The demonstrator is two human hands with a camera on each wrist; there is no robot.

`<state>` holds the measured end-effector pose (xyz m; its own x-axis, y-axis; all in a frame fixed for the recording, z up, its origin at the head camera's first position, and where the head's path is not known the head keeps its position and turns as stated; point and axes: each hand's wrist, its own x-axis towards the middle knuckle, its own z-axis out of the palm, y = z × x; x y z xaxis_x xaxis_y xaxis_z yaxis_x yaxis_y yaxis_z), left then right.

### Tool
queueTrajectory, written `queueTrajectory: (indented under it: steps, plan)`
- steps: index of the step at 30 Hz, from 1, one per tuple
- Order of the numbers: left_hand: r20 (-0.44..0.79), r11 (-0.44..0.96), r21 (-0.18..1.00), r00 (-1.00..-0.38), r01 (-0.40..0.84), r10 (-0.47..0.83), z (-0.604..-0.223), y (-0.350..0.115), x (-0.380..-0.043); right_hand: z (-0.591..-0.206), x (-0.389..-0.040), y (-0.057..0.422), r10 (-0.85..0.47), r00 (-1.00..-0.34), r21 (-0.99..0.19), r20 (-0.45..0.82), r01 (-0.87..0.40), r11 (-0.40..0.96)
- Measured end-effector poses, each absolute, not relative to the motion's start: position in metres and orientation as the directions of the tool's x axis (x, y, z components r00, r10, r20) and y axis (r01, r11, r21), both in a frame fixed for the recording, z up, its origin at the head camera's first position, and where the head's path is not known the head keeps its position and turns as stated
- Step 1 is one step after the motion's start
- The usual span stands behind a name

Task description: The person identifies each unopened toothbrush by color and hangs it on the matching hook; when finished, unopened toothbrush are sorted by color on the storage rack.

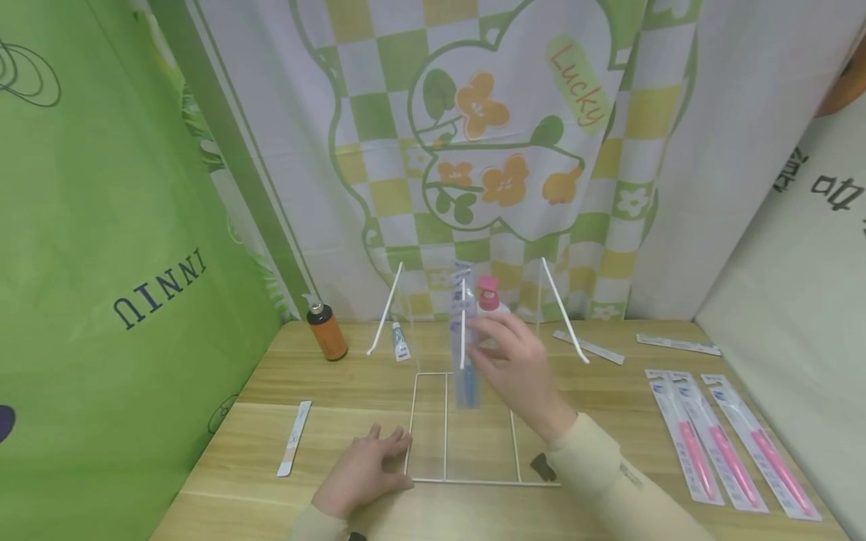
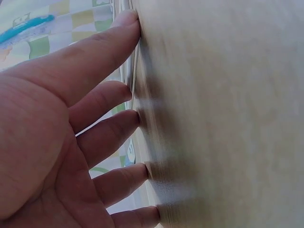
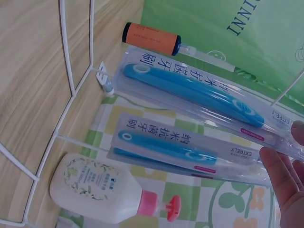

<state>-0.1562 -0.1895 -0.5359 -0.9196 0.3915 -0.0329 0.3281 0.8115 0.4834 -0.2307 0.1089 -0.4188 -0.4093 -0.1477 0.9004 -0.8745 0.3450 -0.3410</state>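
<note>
My right hand (image 1: 517,364) pinches the upper end of a blue toothbrush in a clear blister pack (image 3: 190,92), at the middle prong (image 1: 463,330) of a white wire rack (image 1: 487,482). Behind it, further blue toothbrush packs (image 3: 166,145) hang in line, seen in the right wrist view. Down on the wooden table, my left hand (image 1: 365,467) rests with fingers spread beside the rack base's left front corner. Its thumb and fingertips (image 2: 127,19) touch down along the wire and tabletop in the left wrist view.
Behind the rack stands a white bottle with a pink pump (image 3: 99,187). An orange pump bottle (image 1: 328,334) and a small tube (image 1: 401,343) sit back left. Pink toothbrush packs (image 1: 731,443) lie at right. Narrow strips (image 1: 294,439) and a dark piece (image 1: 543,467) lie about.
</note>
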Motion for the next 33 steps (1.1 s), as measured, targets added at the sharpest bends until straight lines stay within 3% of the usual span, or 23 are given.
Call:
queueTrajectory:
  steps: [5, 20, 33]
  plan:
    - [-0.038, 0.812, 0.485, -0.92, 0.324, 0.39, -0.536, -0.189, -0.157, -0.419, -0.241, 0.107, -0.132, -0.395, -0.326, 0.909, -0.873, 0.364]
    - [-0.041, 0.82, 0.471, -0.921, 0.325, 0.388, -0.537, -0.189, -0.158, -0.416, -0.256, 0.104, -0.113, -0.468, -0.391, 0.876, -0.829, 0.401]
    - [-0.041, 0.822, 0.469, -0.922, 0.323, 0.386, -0.537, -0.189, -0.157, -0.414, -0.258, 0.104, -0.106, -0.477, -0.404, 0.873, -0.826, 0.392]
